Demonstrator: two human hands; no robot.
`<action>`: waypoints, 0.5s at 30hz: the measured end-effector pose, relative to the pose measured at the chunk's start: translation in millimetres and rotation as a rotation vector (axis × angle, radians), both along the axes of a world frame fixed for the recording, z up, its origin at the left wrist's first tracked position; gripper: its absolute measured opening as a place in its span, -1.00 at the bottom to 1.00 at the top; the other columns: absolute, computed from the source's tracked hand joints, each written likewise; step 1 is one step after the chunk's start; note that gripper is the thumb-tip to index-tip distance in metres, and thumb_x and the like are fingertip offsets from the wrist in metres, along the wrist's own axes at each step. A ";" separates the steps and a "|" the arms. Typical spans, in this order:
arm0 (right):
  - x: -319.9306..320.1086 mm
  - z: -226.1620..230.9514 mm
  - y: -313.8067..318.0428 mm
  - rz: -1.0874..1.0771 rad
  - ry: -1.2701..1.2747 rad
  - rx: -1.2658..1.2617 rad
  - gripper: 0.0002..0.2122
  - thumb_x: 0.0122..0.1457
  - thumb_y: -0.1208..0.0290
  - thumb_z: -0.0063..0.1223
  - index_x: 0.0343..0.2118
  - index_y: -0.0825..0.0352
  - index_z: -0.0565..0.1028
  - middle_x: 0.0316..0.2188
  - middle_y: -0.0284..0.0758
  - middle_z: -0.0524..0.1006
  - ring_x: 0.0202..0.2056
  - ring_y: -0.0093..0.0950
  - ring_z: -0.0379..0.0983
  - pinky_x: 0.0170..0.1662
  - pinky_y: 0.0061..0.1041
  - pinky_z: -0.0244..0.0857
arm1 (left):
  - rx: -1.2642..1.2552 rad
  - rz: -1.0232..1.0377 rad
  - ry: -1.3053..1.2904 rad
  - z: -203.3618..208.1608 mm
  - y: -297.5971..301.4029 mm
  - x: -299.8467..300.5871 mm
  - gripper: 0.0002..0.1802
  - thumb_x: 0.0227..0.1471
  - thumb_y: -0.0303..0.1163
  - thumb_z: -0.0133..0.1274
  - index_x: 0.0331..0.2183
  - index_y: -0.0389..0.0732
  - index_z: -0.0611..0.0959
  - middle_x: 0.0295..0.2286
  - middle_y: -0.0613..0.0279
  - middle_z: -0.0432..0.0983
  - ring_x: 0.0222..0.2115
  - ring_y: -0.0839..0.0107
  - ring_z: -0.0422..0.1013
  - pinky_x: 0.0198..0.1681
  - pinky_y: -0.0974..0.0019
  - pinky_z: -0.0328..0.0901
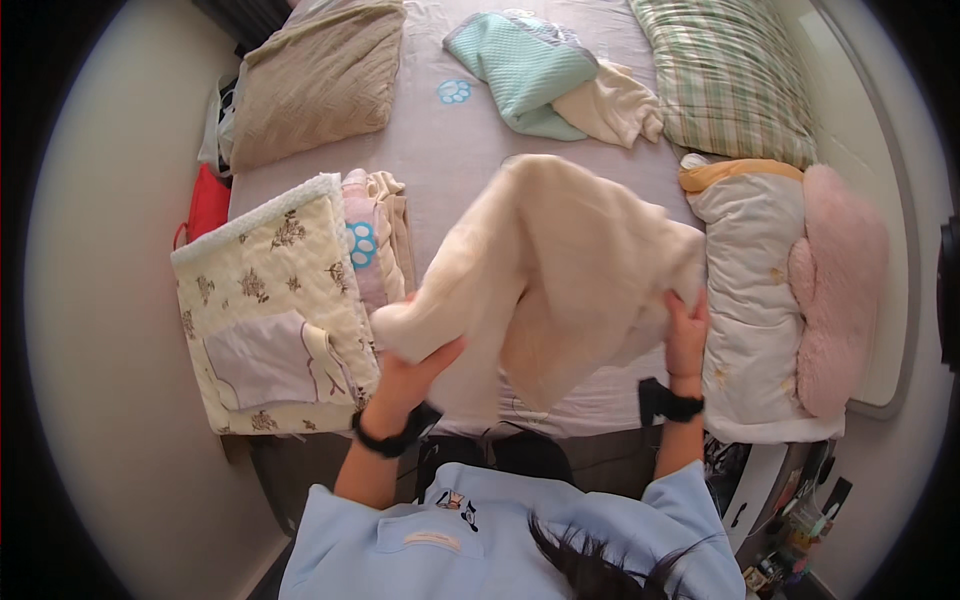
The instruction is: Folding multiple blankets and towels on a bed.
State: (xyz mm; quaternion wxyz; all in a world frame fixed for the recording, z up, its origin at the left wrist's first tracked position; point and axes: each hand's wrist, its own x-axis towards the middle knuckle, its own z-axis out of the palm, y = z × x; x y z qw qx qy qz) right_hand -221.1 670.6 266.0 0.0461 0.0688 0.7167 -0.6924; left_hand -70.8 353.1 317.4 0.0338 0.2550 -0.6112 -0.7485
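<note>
A soft cream cloth (590, 240) hangs loosely between my hands above the bed, slightly blurred by motion; whether it is a garment or a small blanket I cannot tell. My left hand (415, 375) grips one end of it, thumb on top. At the opposite edge, my right hand (686, 335) pinches the fabric with its fingers closed. Beside my left hand lies a folded cream blanket (240, 270) with brown sprigs and a fleecy border, a small white cloth (262, 365) on top of it. Folded pink and beige cloths (375, 235) rest against its right side.
On the bed sheet (440, 150), a mint quilted cloth (530, 75) and a crumpled cream cloth (615, 105) lie farther back. A tan pillow (320, 80) is far left, a green plaid pillow (735, 80) far right. A folded white quilt (755, 290) and pink plush cushion (845, 290) line the right.
</note>
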 end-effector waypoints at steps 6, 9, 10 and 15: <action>63.2 77.2 82.5 -0.196 -0.058 -0.137 -0.58 0.03 0.52 -0.01 -0.02 0.44 0.24 -0.13 -0.30 0.37 -0.15 -0.51 0.32 -0.09 -0.57 0.20 | 0.226 0.040 0.035 107.9 -10.7 74.7 -0.34 -0.30 -0.44 0.24 -0.10 -0.28 0.34 -0.24 0.22 0.39 -0.20 0.42 0.32 -0.12 0.28 0.24; 63.5 81.8 105.6 -0.226 -0.100 -0.152 -0.59 0.03 0.52 -0.04 -0.02 0.44 0.24 -0.12 -0.29 0.37 -0.13 -0.48 0.32 -0.07 -0.55 0.19 | 0.286 0.167 -0.012 97.4 -35.8 77.9 -0.41 -0.28 -0.49 0.20 -0.12 -0.30 0.37 -0.24 0.15 0.42 -0.23 0.31 0.37 -0.14 0.26 0.27; 56.8 76.2 108.6 -0.179 -0.081 -0.138 -0.60 0.04 0.52 -0.06 -0.02 0.43 0.25 -0.12 -0.29 0.37 -0.12 -0.48 0.32 -0.06 -0.54 0.20 | 0.245 0.251 0.054 121.3 -11.2 24.4 -0.51 -0.21 -0.52 0.13 -0.14 -0.30 0.40 -0.26 0.15 0.44 -0.26 0.31 0.39 -0.16 0.26 0.29; -30.2 -67.0 161.1 0.041 -0.001 0.207 -0.70 0.08 0.49 -0.09 -0.10 0.40 0.31 -0.20 -0.32 0.40 -0.21 -0.56 0.32 -0.12 -0.61 0.20 | -0.426 0.009 -0.007 -8.4 -33.8 -103.4 -0.53 -0.08 -0.35 0.09 -0.14 -0.37 0.40 -0.26 0.15 0.42 -0.26 0.42 0.35 -0.22 0.44 0.24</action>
